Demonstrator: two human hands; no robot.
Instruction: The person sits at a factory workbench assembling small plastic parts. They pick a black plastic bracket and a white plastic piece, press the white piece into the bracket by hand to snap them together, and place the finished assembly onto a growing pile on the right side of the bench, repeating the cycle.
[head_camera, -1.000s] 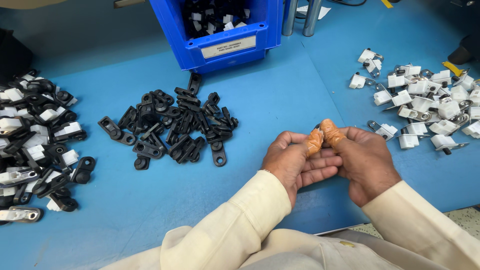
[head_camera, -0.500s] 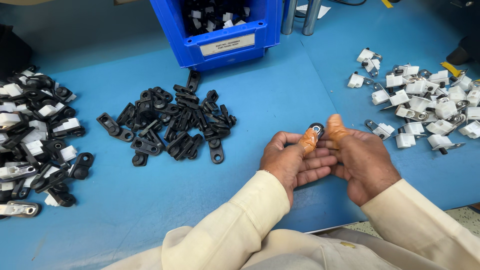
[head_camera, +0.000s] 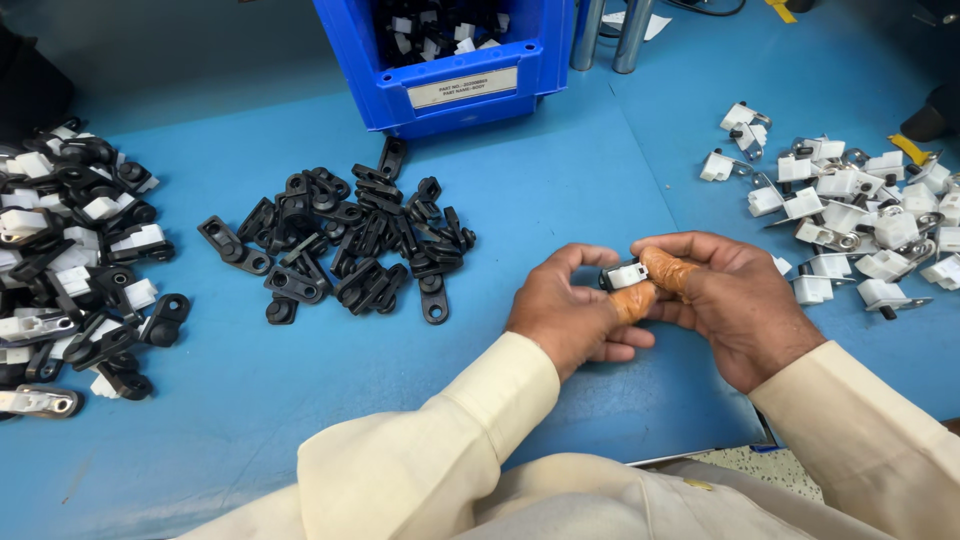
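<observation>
At twelve o'clock on the blue work table (head_camera: 560, 190) stands a blue plastic bin with a white label on its front (head_camera: 450, 55), and inside it lie small black and white plastic parts, jumbled together. Near the table's front edge, at about five o'clock from the bin, the left hand (head_camera: 575, 310) and the right hand (head_camera: 725, 300) meet, both grasping a small part with a white plastic block on a black body (head_camera: 622, 275) pinched between orange-wrapped thumbs and the fingers. Most of the part is covered; its white face looks up and its long axis seems to run from nine to three o'clock, though I cannot tell for sure. At nine o'clock from the hands lies a loose heap of black plastic links with round eyes (head_camera: 345, 245). Farther toward nine o'clock sits a pile of assembled black-and-white parts (head_camera: 70, 250). At two o'clock is a scatter of white plastic blocks with metal tabs (head_camera: 850, 210).
</observation>
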